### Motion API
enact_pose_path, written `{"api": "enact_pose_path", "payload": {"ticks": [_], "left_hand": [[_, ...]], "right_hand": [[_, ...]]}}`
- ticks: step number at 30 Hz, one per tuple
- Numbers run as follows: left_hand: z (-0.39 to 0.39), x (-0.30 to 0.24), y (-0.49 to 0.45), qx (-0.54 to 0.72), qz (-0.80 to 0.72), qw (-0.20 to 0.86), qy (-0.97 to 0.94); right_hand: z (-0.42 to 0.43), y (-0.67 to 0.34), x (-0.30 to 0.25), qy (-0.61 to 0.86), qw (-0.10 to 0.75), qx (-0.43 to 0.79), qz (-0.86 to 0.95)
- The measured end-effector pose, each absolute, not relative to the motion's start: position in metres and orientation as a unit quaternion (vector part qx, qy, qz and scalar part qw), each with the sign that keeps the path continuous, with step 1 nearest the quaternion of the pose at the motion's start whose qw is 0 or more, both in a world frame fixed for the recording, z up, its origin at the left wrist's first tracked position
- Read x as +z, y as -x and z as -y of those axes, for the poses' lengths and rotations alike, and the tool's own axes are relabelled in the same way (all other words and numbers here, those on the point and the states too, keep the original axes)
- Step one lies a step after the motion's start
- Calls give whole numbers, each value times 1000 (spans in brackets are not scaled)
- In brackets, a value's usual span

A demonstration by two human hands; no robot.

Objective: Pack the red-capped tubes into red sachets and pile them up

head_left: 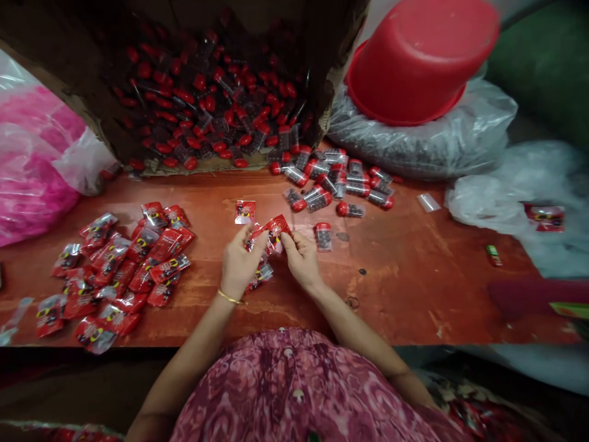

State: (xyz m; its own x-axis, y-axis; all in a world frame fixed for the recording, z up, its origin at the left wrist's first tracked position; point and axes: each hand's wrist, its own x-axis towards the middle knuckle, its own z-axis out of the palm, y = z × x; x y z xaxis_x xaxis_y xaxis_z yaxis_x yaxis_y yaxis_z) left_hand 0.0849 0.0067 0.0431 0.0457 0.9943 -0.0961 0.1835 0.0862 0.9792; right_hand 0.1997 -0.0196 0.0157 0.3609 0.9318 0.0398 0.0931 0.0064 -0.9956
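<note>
My left hand point(239, 263) and my right hand point(301, 258) are both closed on one small red plastic packet point(275, 229), held just above the reddish wooden table point(414, 276). More red packets point(260, 276) lie under my left hand. A single red packet point(245, 212) lies flat just beyond my hands. One small red-capped clear vial point(323, 236) lies to the right of my right hand.
A heap of filled red packets point(115, 270) covers the table's left side. A tipped cardboard box point(207, 92) spills red-capped vials point(335, 181) at the back. A red tub point(418, 61) rests on a clear bag point(423, 141). Pink bags point(37, 159) sit far left.
</note>
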Motion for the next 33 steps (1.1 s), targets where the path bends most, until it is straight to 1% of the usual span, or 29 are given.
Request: {"api": "enact_pose_path", "payload": {"ticks": [2,4,9,13,14,16,18,19,21,22,24,26,29,31,33], "left_hand": [[-3,44,-88,375,-511,631,-447],[1,47,-93,364,-480,701,-382],[5,53,-105,402,-483,721,-291],[0,49,-106,386,-493,739,-249],[-1,48,-106,383,-496,742,-238],[-3,46,-105,384,-501,744,-218],[-5,46,-104,385,-504,747,-201],[-5,46,-104,384,-504,748,-194],[-6,46,-105,380,-505,753,-183],[-6,46,-105,379,-505,755,-179],[-6,46,-106,378,-505,755,-177],[-5,46,-107,381,-507,753,-174],[-4,47,-107,380,-512,750,-178],[-2,47,-109,377,-509,749,-193],[0,47,-111,378,-505,748,-207]], "right_hand": [[23,-203,13,616,565,337,433],[25,-205,11,621,563,312,449],[29,-205,8,604,548,304,492],[35,-219,11,626,500,279,530],[36,-226,12,644,482,248,540],[38,-244,11,709,421,146,547],[41,-261,8,790,321,31,522],[42,-268,5,813,270,-3,516],[45,-279,-1,821,200,-24,535],[48,-282,-5,808,189,-21,557],[53,-285,-9,775,218,0,593],[61,-284,-8,747,296,54,593],[75,-277,5,699,414,228,536],[83,-270,20,661,462,342,483],[89,-263,33,627,488,418,440]]}}
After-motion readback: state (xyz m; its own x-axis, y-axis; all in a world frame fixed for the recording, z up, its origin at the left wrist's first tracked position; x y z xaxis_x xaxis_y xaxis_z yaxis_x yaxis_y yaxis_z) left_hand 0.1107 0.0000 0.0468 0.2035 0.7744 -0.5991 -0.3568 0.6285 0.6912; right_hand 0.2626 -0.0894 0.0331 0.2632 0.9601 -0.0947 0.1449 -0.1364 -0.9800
